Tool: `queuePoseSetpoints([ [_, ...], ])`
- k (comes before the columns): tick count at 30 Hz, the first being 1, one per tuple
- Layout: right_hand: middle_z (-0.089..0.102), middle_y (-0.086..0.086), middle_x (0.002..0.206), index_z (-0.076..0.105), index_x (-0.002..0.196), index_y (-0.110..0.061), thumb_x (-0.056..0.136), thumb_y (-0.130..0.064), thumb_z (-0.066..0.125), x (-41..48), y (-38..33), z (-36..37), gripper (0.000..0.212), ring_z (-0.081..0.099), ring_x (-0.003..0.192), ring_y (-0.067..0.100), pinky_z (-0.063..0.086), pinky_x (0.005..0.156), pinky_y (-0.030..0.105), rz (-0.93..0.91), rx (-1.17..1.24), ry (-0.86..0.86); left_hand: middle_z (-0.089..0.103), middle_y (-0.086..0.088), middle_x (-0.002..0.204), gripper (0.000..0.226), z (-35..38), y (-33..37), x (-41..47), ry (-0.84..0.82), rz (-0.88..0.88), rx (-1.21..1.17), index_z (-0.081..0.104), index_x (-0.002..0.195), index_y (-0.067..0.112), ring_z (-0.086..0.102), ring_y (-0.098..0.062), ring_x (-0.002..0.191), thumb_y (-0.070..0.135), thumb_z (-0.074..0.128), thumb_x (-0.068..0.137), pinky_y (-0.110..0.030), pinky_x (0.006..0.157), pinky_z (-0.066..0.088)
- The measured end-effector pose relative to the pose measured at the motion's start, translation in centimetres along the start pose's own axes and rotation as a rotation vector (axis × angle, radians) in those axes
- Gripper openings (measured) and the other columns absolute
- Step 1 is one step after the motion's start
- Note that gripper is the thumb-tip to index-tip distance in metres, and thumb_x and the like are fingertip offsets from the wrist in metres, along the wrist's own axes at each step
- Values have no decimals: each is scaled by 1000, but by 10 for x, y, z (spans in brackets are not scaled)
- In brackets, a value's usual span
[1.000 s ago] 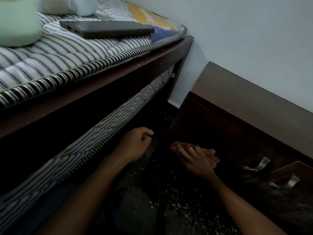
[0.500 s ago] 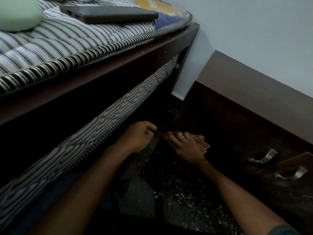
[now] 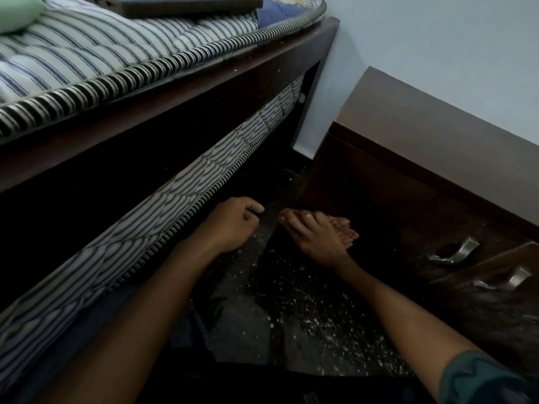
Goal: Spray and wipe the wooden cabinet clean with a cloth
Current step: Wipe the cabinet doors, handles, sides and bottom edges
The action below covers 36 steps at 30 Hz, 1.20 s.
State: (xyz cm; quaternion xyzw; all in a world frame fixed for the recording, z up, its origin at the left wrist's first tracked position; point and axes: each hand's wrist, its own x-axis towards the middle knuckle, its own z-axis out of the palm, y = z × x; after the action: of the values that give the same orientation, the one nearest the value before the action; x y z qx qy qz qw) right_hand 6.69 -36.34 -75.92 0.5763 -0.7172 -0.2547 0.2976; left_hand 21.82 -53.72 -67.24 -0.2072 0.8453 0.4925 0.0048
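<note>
Both bare forearms reach forward and down into the dim gap between a bed and the wooden cabinet (image 3: pixel 408 158), which stands on the right against the pale wall (image 3: pixel 437 39), its dark front bearing two metal handles (image 3: pixel 455 253). The left hand (image 3: pixel 230 225) is low over the speckled floor (image 3: pixel 291 310), just beside the edge of the lower striped mattress (image 3: pixel 175 205); its fingers are curled in toward the palm in a loose fist, and nothing can be seen in its hold. The right hand (image 3: pixel 318 237) is close to it, near the cabinet's lower front corner, turned back-up with the fingers stretched out together and slightly bent, holding nothing visible. Whether it touches the cabinet or the floor cannot be told in the shadow. A teal sleeve (image 3: pixel 484 377) shows on the right arm. Above, the upper striped mattress (image 3: pixel 102 62) carries a dark flat device (image 3: pixel 186 5).
</note>
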Motion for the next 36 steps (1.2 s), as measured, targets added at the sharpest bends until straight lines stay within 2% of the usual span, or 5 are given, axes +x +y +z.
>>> queuePoseSetpoints([
  [7, 34, -3, 147, 50, 133, -21, 84, -23, 8, -14, -40, 35, 65, 38, 123, 22, 32, 95, 35, -353, -112, -526, 65, -5, 102, 29, -1, -6, 2, -15, 4, -15, 58, 122, 16, 64, -20, 94, 16, 51, 93, -31, 86, 50],
  [10, 52, -2, 132, 72, 101, -28, 80, -24, 18, -42, -23, 35, 59, 38, 104, 26, 28, 80, 38, -382, -120, -602, 66, -6, 102, 29, 0, -5, 2, -42, 2, -30, 57, 122, 17, 65, -22, 94, 15, 50, 94, -34, 85, 52],
  [20, 48, 8, 126, 68, 112, -15, 81, -24, 30, -7, -15, 14, 50, 39, 96, 26, 28, 75, 38, -213, 4, -279, 66, -6, 103, 29, -1, -4, 1, -35, 4, -52, 58, 122, 18, 65, -23, 93, 15, 50, 94, -37, 86, 52],
  [27, 34, -2, 148, 41, 139, -20, 96, -38, 32, 23, -58, 29, 47, 40, 125, 18, 38, 96, 28, -358, -91, -444, 62, -2, 117, 30, 2, -5, 0, -33, 13, -52, 58, 122, 20, 59, -16, 105, 16, 47, 94, -23, 84, 45],
  [36, 71, -9, 96, 75, 74, -27, 74, -30, 26, -53, -40, 61, 48, 58, 83, 16, 31, 74, 33, -507, -78, -591, 68, -7, 100, 28, 5, -10, 5, -38, 22, -63, 59, 119, 17, 64, -23, 94, 14, 49, 93, -36, 84, 52],
])
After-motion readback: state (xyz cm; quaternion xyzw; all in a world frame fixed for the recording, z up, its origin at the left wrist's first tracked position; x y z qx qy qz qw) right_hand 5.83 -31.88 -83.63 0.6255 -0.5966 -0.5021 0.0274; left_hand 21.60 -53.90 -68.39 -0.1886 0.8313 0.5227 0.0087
